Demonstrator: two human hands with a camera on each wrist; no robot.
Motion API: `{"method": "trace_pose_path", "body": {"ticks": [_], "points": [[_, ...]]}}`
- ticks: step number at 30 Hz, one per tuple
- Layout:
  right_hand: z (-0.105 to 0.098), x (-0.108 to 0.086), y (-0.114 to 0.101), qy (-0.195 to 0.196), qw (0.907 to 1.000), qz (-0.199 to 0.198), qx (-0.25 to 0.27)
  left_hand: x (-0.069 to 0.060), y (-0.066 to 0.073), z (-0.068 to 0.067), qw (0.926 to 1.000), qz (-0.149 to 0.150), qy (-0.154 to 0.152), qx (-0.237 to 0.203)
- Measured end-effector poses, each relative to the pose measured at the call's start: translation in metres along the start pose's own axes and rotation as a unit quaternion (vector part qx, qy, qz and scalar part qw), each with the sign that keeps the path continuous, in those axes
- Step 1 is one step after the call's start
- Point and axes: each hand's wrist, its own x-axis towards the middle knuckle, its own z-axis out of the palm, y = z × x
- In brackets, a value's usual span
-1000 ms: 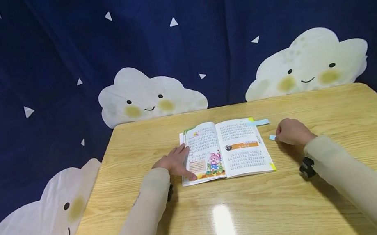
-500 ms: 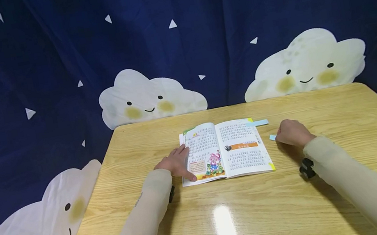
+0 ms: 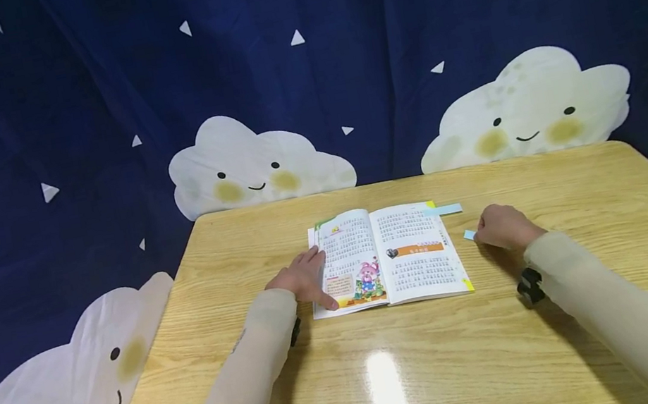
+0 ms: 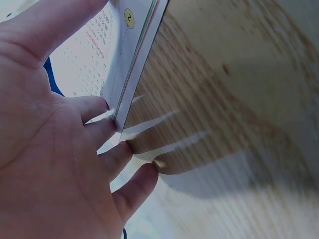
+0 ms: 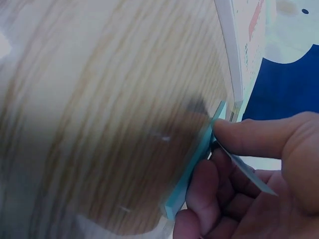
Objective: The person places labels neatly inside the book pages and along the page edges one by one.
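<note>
An open book (image 3: 421, 268) with printed pages and a cartoon picture lies on the table. My left hand (image 3: 305, 279) rests on the outer edge of its left page, fingers spread; in the left wrist view the fingertips reach the page edge and the tabletop. Right of the book, my right hand (image 3: 503, 228) grips a thin light-blue pad of sticky notes (image 5: 188, 174) low over the table. A single strip (image 5: 251, 178) stands bent away from the pad under the thumb. Another light-blue sticky strip (image 3: 446, 210) lies across the right page's upper edge, sticking out past it.
The wooden table (image 3: 454, 366) extends around the book on all sides. Behind it hangs a dark blue curtain (image 3: 368, 44) with white clouds and triangles. Each wrist wears a small black camera (image 3: 530, 286).
Both hands stay almost where they were. The visible end of the light-blue pad tilts slightly in the right hand. The book and the strip on it keep their places.
</note>
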Motion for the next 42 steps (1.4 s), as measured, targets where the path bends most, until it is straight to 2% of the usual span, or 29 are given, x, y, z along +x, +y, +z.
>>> {"method": "trace_pose_path", "body": {"ticks": [8, 11, 15, 19, 29, 38, 42], "points": [[-0.002, 0.000, 0.005, -0.011, 0.9994, -0.031, 0.012, 0.001, -0.001, 0.000, 1.0000, 0.009, -0.002, 0.001], [-0.004, -0.001, 0.008, -0.017, 0.9982, -0.058, -0.003, 0.001, -0.002, 0.000, 0.9999, 0.010, -0.003, 0.003], [-0.006, -0.002, 0.010, -0.006, 0.9965, -0.075, -0.035, 0.002, -0.002, 0.001, 1.0000, 0.008, -0.003, 0.004], [-0.007, -0.002, 0.009, 0.001, 0.9967, -0.064, -0.051, 0.001, -0.002, 0.001, 1.0000, 0.007, -0.004, 0.002], [-0.006, -0.003, 0.004, 0.003, 0.9990, -0.009, -0.043, 0.002, -0.004, 0.001, 0.9999, 0.012, -0.003, -0.004], [-0.007, -0.001, 0.003, 0.010, 0.9966, -0.045, -0.068, 0.000, -0.003, 0.001, 0.9998, 0.010, -0.005, -0.013], [-0.007, -0.002, 0.003, 0.012, 0.9964, -0.036, -0.076, 0.000, -0.004, 0.001, 0.9998, 0.013, -0.007, -0.016]]}}
